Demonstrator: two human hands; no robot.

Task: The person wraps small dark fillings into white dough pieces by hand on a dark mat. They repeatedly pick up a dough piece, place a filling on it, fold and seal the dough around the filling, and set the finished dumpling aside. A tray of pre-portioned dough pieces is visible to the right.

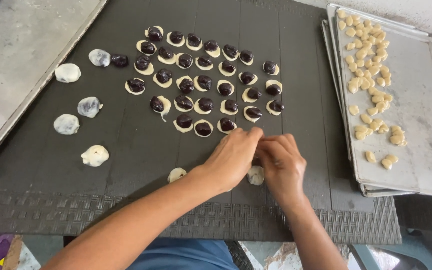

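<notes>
A: What is being handled at the near edge of the dark woven mat (126, 145)?

B: The left hand (233, 157) and the right hand (281, 162) are brought together just in front of the rows of dough discs topped with dark filling (208, 80). The fingers (271, 147) of both hands are curled inward and pinched close, fingertips meeting. Whether a piece is held between them cannot be told, since the spot is hidden by the hands themselves.

A: Is anything seen close to the hands?

B: A pale dough piece (255, 175) is seen on the mat just under and between the two hands, partly covered by them. Another pale dough lump (176, 174) lies on the mat just beside the left forearm.

A: And further off?

B: Closed white dough balls (94, 155) are scattered over the left part of the mat, well apart from the hands, with a lone dark filling ball (120, 60) beside one of them. To the right, a metal tray (421, 125) is stacked on another tray, and small yellowish dough pieces (368, 65) are spread along its left side. The mat is laid over a woven surface (36, 212).
</notes>
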